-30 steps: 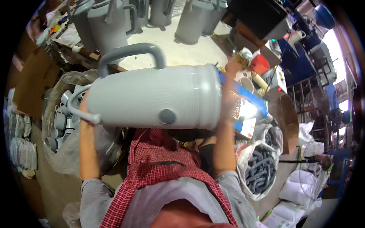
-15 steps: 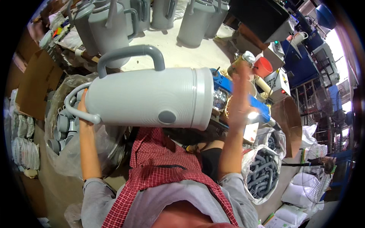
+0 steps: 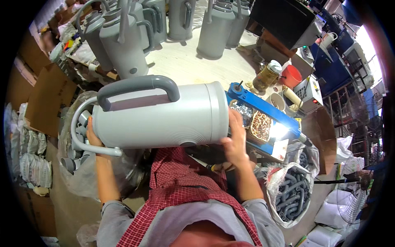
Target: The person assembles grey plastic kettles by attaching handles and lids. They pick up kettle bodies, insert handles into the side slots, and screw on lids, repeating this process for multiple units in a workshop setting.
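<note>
A large light-grey insulated jug (image 3: 164, 117) lies sideways in the air in front of my apron. Its dark grey side handle (image 3: 140, 85) points up and away from me, and the pale carrying loop (image 3: 78, 123) hangs around its left end. My left hand (image 3: 94, 133) grips that left end, with most of its fingers hidden behind the jug and the loop. At the wide right end, my right hand (image 3: 235, 138) presses against the rim, thumb toward me and fingers along the edge. A dark round spot (image 3: 189, 144) shows on the jug's underside.
Several similar grey jugs (image 3: 216, 31) stand upright on the white table (image 3: 185, 61). Right of the jug is a blue fixture (image 3: 263, 108) with a tray of small coppery parts (image 3: 261, 125). Sacks of grey handles (image 3: 292, 195) and grey cup-like parts (image 3: 68, 164) flank me.
My right hand has come from above the blue fixture to the jug's right end. The jug sits slightly lower and has rolled, its round spot turning toward the underside.
</note>
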{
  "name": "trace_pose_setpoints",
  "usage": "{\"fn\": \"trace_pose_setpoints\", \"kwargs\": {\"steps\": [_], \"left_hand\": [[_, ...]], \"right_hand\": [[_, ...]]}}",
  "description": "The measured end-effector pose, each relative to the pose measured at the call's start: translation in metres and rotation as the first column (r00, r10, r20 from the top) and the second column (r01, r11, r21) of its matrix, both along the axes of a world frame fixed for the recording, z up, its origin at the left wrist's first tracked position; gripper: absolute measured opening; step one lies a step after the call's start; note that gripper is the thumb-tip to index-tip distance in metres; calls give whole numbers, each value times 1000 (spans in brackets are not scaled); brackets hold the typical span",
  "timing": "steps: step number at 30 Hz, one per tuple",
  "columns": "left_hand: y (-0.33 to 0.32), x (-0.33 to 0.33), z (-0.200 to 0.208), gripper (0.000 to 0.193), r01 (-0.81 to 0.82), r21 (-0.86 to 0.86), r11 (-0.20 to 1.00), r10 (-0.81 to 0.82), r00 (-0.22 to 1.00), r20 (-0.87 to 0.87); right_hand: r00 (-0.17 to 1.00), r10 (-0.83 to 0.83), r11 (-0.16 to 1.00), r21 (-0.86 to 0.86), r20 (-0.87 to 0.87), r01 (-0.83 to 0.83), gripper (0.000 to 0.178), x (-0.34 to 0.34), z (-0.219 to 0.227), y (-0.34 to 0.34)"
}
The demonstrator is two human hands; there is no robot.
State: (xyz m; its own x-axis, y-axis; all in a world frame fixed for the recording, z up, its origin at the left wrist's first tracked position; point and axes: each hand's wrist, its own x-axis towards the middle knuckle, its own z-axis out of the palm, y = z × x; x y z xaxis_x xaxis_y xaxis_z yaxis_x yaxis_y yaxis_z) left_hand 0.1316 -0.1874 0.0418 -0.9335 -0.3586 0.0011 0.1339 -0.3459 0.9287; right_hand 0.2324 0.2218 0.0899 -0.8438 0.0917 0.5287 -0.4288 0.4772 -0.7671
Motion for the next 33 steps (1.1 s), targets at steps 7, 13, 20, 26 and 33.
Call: {"fn": "trace_pose_setpoints", "kwargs": {"steps": [7, 13, 20, 26, 33], "left_hand": [[42, -17, 149, 45, -165, -332, 929, 35, 930, -365], [60, -180, 250, 25, -723, -660, 203, -413, 548, -727], [257, -343, 208, 45, -558, -801, -215, -266, 823, -502], [265, -430, 181, 48, -550, -772, -318, -198, 835, -513], [272, -443, 178, 40, -595, -787, -161, -2, 798, -603]], "right_hand": [[961, 18, 856, -501, 277, 129, 66, -112, -5, 0], [846, -297, 787, 388, -443, 480, 59, -269, 94, 88], [869, -406, 545, 688, -284, 480, 60, -433, 101, 145], [925, -326, 487, 803, -197, 343, 59, -471, 105, 159], [869, -66, 794, 501, -491, 344, 14, -404, 95, 130]]}}
